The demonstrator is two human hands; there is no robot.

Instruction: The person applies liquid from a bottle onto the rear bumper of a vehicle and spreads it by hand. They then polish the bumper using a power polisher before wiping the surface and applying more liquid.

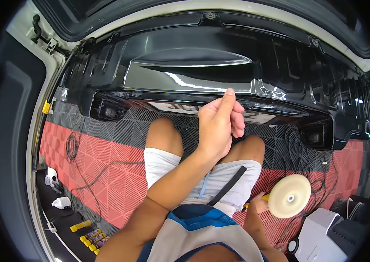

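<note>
My left hand (222, 118) is raised in front of a glossy black car bumper (189, 78). Its thumb points up and overlaps the lower edge of the shiny panel; whether it touches cannot be told. The other fingers curl loosely, apart from the thumb, with nothing in them. Low on the right, my right hand (261, 204) grips a yellow polisher (267, 197). The polisher's round cream pad (290, 196) faces up and hides much of the tool. Behind my left hand, a licence plate (174, 108) is partly covered.
Cables (72, 146) lie on the red and black tiled floor (106, 161), some also bunched under the bumper's right end. At lower left are a white bottle (61, 202) and several yellow-capped tubes (89, 236). A white and dark machine (318, 233) stands lower right. An open door (14, 131) borders the left.
</note>
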